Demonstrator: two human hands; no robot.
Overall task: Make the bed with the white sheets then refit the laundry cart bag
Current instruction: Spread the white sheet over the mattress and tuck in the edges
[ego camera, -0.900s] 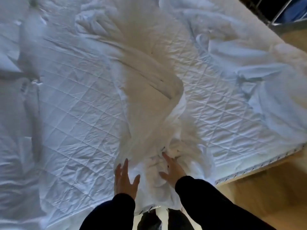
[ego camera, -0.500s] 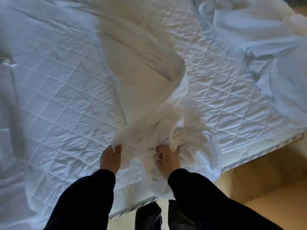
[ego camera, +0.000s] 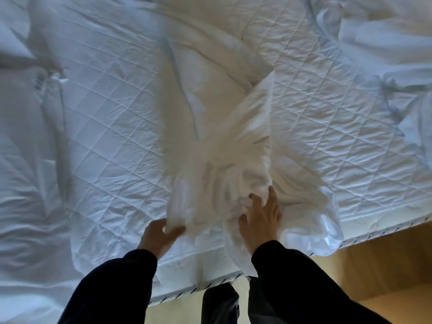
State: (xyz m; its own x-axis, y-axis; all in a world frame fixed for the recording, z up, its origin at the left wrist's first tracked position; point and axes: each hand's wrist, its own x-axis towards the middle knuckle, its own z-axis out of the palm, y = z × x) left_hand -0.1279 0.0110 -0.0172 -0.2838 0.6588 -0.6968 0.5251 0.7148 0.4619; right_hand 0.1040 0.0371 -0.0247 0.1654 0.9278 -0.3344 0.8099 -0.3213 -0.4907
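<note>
A white sheet (ego camera: 217, 127) lies bunched in a long twisted heap across the middle of the quilted mattress (ego camera: 105, 118), and its lower end spills over the mattress's near edge. At that near edge the left hand (ego camera: 161, 237) pinches a fold of the sheet between thumb and curled fingers (ego camera: 174, 230). The right hand (ego camera: 259, 220) rests on the gathered cloth just beside it, its fingers (ego camera: 272, 195) spread with some tips buried in the folds; I cannot tell whether it grasps the cloth. More crumpled white linen (ego camera: 397, 90) lies on the mattress's far right side. Dark sleeves (ego camera: 304, 288) cover both arms, and a wooden floor (ego camera: 374, 265) shows beyond the mattress's near right edge.
</note>
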